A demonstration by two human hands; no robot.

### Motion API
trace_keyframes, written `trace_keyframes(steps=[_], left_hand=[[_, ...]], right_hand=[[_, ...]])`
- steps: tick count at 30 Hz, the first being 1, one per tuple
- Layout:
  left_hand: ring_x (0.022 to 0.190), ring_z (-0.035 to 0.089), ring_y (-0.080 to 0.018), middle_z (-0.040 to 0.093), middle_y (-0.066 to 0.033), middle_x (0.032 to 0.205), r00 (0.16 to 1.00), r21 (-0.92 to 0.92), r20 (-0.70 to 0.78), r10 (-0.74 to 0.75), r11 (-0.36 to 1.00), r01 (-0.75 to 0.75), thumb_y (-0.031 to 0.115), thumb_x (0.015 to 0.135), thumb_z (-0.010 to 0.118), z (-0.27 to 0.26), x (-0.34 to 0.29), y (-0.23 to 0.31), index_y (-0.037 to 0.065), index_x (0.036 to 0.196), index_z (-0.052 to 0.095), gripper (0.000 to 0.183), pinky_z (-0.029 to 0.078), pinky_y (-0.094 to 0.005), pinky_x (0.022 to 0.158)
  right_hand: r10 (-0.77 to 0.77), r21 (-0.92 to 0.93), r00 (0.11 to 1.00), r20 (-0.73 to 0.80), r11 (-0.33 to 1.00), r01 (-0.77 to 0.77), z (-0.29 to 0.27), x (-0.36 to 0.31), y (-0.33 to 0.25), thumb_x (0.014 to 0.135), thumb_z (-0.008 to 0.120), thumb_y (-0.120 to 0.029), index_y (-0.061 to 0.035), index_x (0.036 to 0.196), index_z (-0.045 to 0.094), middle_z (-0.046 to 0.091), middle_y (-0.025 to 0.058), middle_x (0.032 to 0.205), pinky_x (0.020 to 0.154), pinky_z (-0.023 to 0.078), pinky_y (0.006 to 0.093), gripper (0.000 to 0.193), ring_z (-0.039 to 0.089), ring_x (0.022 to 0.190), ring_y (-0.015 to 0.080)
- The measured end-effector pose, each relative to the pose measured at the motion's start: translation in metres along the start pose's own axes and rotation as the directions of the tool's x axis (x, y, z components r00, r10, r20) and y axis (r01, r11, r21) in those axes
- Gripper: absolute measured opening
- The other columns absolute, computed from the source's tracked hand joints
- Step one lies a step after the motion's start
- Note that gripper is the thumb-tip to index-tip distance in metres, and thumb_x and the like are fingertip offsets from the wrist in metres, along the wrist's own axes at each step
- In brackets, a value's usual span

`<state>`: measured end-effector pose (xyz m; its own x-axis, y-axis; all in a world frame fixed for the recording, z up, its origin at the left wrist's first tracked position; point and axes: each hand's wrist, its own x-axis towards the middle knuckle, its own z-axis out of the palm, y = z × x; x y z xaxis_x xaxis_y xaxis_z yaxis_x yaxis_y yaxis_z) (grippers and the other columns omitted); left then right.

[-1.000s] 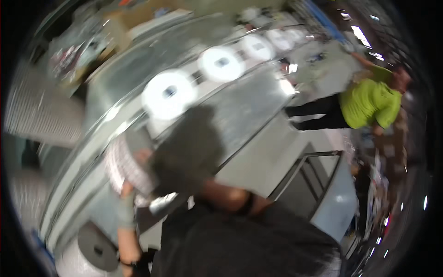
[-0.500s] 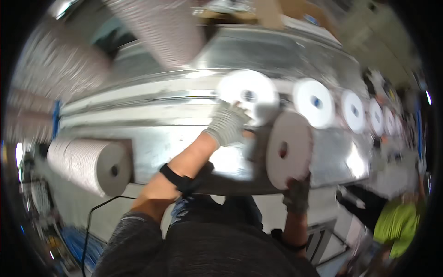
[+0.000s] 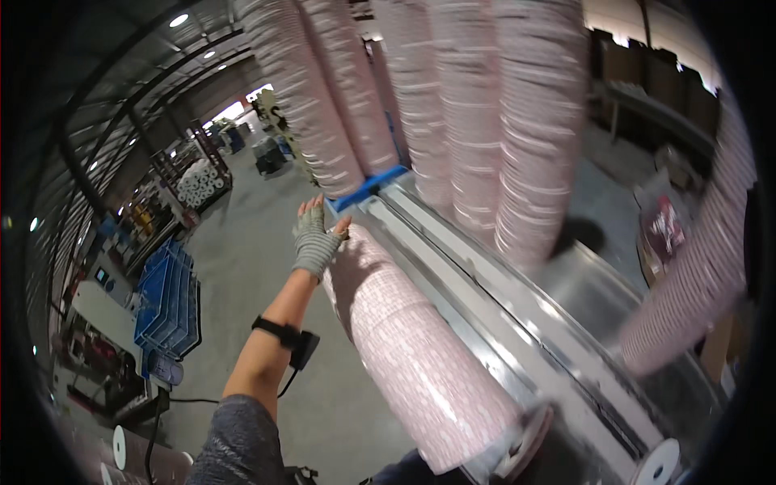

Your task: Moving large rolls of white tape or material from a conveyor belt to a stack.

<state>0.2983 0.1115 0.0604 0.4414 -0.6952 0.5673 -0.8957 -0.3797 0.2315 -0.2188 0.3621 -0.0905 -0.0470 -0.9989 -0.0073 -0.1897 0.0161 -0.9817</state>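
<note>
My left hand [image 3: 317, 241], in a grey striped fingerless glove, is open with its fingers stretched out. It is at the far end of a long pink-and-white patterned roll [image 3: 420, 347], and its thumb is over the roll's end. Whether the palm touches the roll, I cannot tell. The roll lies on its side along the near edge of a metal table. At its near end stands a thin pinkish disc-shaped roll [image 3: 529, 444], partly cut off from sight. My right hand is out of the picture.
Tall pink wrapped stacks [image 3: 541, 121] rise beyond the table's rails [image 3: 517, 323]. Another stack [image 3: 695, 267] leans at the right. A white-faced disc roll [image 3: 659, 462] sits at the lower right. A blue bar [image 3: 368, 190] crosses the table's far end. Blue crates [image 3: 168, 299] stand on the floor leftward.
The view has swung left towards the table's far end. My left hand has left the white disc roll and reached the long roll. My right hand has gone out of view.
</note>
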Motion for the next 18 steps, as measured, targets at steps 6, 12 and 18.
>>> trace_keyframes(steps=[6,12,18], left_hand=[[0.137,0.037,-0.0358,0.045,-0.0204,0.144,0.723,-0.132,0.622,-0.300,0.871,0.474,0.067,0.081,0.056,0.061,0.053,-0.094,0.007,0.141,0.045,0.085,0.026,-0.0419,0.113],[0.113,0.057,-0.0257,0.059,-0.0148,0.128,0.742,-0.378,0.665,-0.079,0.822,0.426,0.048,0.093,0.055,0.093,0.042,-0.066,0.003,0.130,0.056,0.059,0.048,-0.0386,0.093],[0.114,0.059,-0.0280,0.058,-0.0166,0.130,0.572,-0.480,0.811,0.123,0.699,0.530,0.044,0.098,0.047,0.081,-0.015,-0.025,0.003,0.137,0.049,0.057,0.049,-0.0406,0.094]], right_hand=[[0.339,0.552,0.919,0.203,0.736,-0.393,0.049,0.017,-0.071,0.076,0.071,-0.009,-0.0082,0.147,0.027,0.047,0.0116,0.134,0.084,0.053,0.0359,0.083,0.053,0.114,0.0256],[0.257,0.457,0.966,-0.028,0.863,-0.216,0.054,0.036,-0.103,0.083,0.074,-0.032,-0.0006,0.139,0.035,0.052,0.0105,0.119,0.093,0.046,0.0350,0.075,0.049,0.114,0.0190],[0.246,0.543,0.965,-0.086,0.824,-0.161,-0.088,-0.009,-0.040,0.079,0.076,-0.021,-0.0014,0.144,0.034,0.041,0.0134,0.143,0.105,0.038,0.0371,0.080,0.041,0.131,0.0260]])
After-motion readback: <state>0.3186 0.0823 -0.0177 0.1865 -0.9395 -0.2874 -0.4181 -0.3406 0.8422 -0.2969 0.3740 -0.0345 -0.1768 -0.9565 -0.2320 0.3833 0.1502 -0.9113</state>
